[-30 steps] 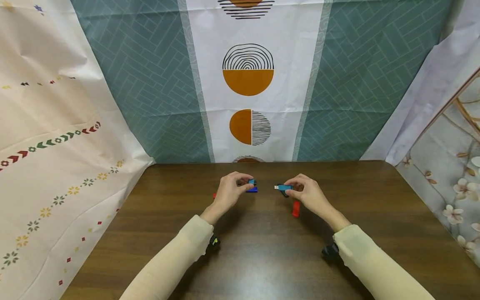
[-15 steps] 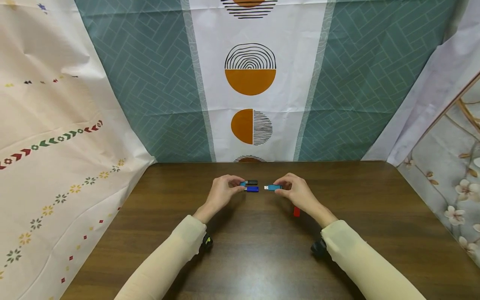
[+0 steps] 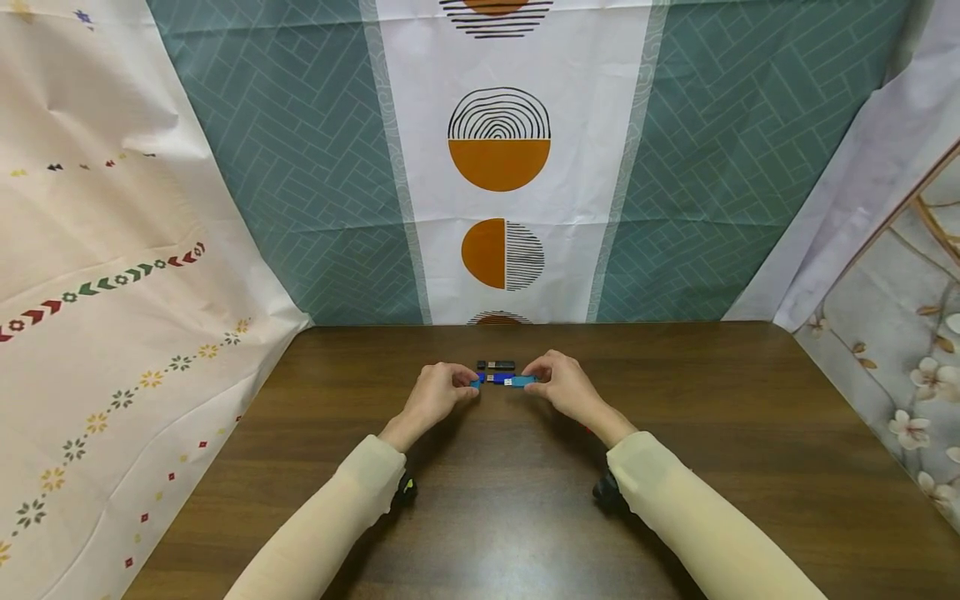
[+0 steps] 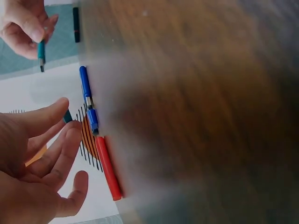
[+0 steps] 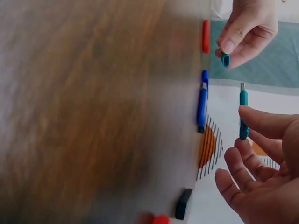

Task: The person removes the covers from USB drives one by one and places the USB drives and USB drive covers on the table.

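Observation:
My left hand pinches a small light blue cap between thumb and fingers; its open end shows in the right wrist view. Opposite it, my right hand pinches a light blue USB stick, its bare metal plug pointing toward the cap. A gap separates plug and cap. Both are held up above the table. Behind them lies a dark blue USB stick with its plug pointing at its own blue cap. A black USB stick lies just beyond, its cap at its left end.
A red USB part lies on the brown table by the left hand. Another red piece and a black piece lie on the right hand's side. A patterned cloth hangs at the table's far edge.
Both hands have moved left, the right one farther, carrying the light blue stick closer to the cap. The black stick and its cap, partly covered before, now show behind the hands.

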`<state>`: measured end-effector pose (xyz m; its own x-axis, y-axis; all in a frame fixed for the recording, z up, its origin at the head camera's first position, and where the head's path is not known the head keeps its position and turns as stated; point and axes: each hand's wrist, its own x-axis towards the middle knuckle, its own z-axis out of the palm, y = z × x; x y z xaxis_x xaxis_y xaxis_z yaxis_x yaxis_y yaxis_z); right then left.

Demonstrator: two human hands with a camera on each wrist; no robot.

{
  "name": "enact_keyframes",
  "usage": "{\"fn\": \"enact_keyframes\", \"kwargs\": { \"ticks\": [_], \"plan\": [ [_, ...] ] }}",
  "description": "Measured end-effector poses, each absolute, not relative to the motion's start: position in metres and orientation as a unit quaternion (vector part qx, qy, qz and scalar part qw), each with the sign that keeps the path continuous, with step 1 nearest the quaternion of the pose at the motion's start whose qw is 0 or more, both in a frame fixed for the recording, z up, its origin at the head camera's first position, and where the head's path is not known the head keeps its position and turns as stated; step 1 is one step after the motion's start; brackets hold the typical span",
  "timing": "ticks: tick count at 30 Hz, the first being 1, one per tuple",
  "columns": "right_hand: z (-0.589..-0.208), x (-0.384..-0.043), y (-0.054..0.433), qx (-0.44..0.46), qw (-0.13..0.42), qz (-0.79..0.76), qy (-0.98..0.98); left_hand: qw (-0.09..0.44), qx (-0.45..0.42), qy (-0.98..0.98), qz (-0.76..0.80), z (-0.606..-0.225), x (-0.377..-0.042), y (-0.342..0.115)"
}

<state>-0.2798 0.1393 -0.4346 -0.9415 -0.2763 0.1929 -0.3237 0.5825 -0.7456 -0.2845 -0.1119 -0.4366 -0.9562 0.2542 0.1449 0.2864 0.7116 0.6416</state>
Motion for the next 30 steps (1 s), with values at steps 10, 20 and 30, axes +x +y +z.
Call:
{"fn": "enact_keyframes", "kwargs": {
  "ticks": [10,20,30],
  "plan": [
    [-0.441,-0.287,0.124,0.146,-0.006,0.387,-0.911,-0.012,-0.157,-0.935,-0.318,-0.437,-0.29,-0.108],
    [-0.444,-0.291,0.115,0.139,-0.019,0.366,-0.92,-0.009,-0.158,-0.942,-0.295,-0.437,-0.296,-0.107],
    [-0.445,-0.294,0.102,0.134,-0.036,0.315,-0.939,-0.013,-0.146,-0.955,-0.259,-0.434,-0.297,-0.103]
  ]
}}
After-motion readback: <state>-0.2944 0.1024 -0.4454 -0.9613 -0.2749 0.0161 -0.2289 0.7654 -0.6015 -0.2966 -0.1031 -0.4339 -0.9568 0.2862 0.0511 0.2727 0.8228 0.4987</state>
